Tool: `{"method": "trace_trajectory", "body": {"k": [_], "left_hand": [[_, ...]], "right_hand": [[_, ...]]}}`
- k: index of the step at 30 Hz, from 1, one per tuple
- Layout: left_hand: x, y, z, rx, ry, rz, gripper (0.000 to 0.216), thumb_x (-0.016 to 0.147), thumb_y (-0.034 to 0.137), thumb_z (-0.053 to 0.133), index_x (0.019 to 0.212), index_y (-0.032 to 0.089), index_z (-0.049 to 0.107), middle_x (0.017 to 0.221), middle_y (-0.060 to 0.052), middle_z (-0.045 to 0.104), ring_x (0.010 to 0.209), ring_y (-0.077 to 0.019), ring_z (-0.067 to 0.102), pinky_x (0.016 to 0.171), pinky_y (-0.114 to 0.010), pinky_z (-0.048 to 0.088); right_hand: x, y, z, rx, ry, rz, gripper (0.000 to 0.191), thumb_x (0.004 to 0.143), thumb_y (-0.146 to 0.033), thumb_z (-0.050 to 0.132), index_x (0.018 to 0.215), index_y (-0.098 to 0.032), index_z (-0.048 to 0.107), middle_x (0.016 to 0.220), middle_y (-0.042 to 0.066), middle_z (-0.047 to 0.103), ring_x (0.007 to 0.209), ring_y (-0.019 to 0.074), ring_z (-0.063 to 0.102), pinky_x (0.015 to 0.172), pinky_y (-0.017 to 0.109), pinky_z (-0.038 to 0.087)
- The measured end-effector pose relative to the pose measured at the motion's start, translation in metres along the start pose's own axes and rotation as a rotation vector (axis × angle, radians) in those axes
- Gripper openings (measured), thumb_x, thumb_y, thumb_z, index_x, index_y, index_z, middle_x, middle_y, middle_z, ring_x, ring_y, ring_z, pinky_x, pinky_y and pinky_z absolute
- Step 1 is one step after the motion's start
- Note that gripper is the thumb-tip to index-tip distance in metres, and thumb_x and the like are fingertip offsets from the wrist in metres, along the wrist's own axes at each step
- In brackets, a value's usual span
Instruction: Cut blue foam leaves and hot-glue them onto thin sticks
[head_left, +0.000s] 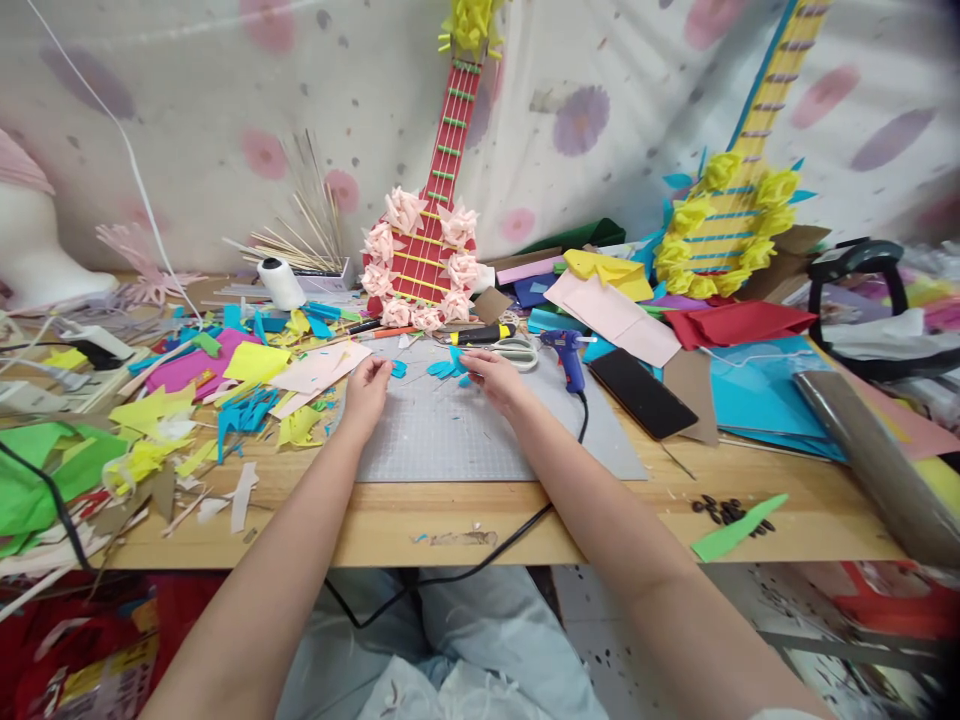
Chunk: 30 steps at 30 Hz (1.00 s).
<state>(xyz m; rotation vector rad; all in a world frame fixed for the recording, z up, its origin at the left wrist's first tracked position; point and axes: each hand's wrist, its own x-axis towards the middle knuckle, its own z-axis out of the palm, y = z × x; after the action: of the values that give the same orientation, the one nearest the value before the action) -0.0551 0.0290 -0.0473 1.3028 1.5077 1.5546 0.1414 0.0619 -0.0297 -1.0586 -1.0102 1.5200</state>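
Above the left part of the grey cutting mat [450, 455], my left hand [367, 392] pinches a small blue paper piece [399, 369] between thumb and fingertips. Across from it, my right hand [491, 377] has its fingers closed on another blue paper piece [455, 358]. More blue petal-shaped paper pieces [441, 369] show beside the right fingertips; whether they lie on the mat or are held, I cannot tell. Scissors [519, 353] rest just behind my right hand, near a yellow-and-black utility knife [487, 334]. A blue glue gun [566, 355] stands to the right.
A red paper guitar [442, 240] with pink flowers leans behind the mat; a yellow one [720, 235] is farther right. Paper scraps [247, 365] cover the left side. A phone [643, 393], blue sheets [765, 395] and a roll [862, 450] lie right. The glue gun's cord [517, 535] crosses the front edge.
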Motion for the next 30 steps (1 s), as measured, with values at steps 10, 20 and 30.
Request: {"method": "trace_trajectory", "body": {"k": [10, 20, 30], "left_hand": [[-0.015, 0.016, 0.035, -0.142, -0.032, -0.177, 0.019, 0.072, 0.034, 0.053, 0.081, 0.017, 0.055, 0.071, 0.000, 0.060, 0.052, -0.0078, 0.050, 0.045, -0.019, 0.033], [-0.036, 0.002, 0.035, 0.082, -0.253, 0.036, 0.018, 0.078, 0.036, 0.047, 0.084, 0.019, 0.052, 0.067, 0.003, 0.059, 0.045, -0.0071, 0.051, 0.052, -0.022, 0.040], [-0.038, 0.000, 0.036, 0.150, -0.279, 0.034, 0.016, 0.077, 0.035, 0.048, 0.079, 0.019, 0.052, 0.066, 0.002, 0.060, 0.043, -0.0073, 0.049, 0.050, -0.022, 0.040]], "right_hand": [[-0.003, 0.000, -0.007, 0.102, 0.071, 0.009, 0.012, 0.065, -0.010, 0.059, 0.070, -0.017, 0.052, 0.063, -0.001, 0.063, 0.060, 0.0104, 0.062, 0.063, 0.025, 0.050], [-0.015, 0.008, 0.001, 0.025, -0.075, 0.012, 0.009, 0.065, -0.010, 0.059, 0.072, -0.015, 0.057, 0.065, -0.001, 0.064, 0.063, 0.0100, 0.063, 0.066, 0.024, 0.051], [-0.015, 0.017, 0.012, 0.011, -0.047, 0.021, 0.007, 0.064, -0.009, 0.058, 0.067, -0.016, 0.056, 0.061, -0.002, 0.063, 0.062, 0.0098, 0.063, 0.067, 0.024, 0.051]]}}
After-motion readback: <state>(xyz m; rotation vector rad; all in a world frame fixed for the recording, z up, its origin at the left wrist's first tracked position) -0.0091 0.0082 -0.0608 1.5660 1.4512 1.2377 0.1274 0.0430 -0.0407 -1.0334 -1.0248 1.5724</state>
